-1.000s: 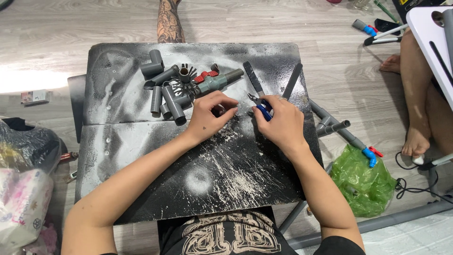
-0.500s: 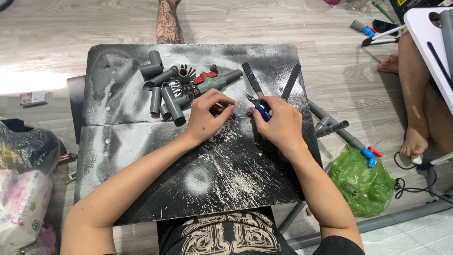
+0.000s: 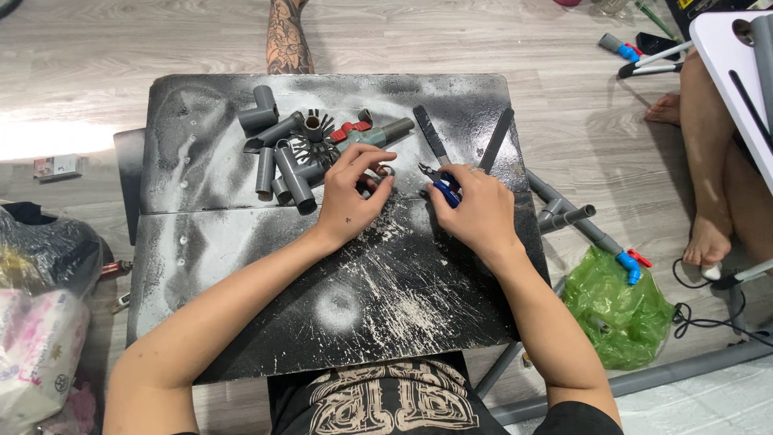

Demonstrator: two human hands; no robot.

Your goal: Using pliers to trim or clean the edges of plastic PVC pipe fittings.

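My right hand (image 3: 477, 211) is clamped on blue-handled cutters (image 3: 439, 184); my left hand's (image 3: 352, 196) fingers pinch a small ring (image 3: 386, 171) near the grey pipes (image 3: 283, 165). I'd steady it before snipping.

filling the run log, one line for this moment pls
left hand: pinching small ring | right hand: gripping blue-handled pliers | grey pipe pieces on black board

a black worktop (image 3: 241, 266), scratched and dusted with pale paint marks, fills the middle of the frame and stands on a grey wood-plank floor (image 3: 97, 72). in its upper part lie grey pipe pieces (image 3: 283, 165), a valve with a red handle (image 3: 358, 133) and two dark flat strips (image 3: 431, 133). both hands rest on it at upper centre, just below these.
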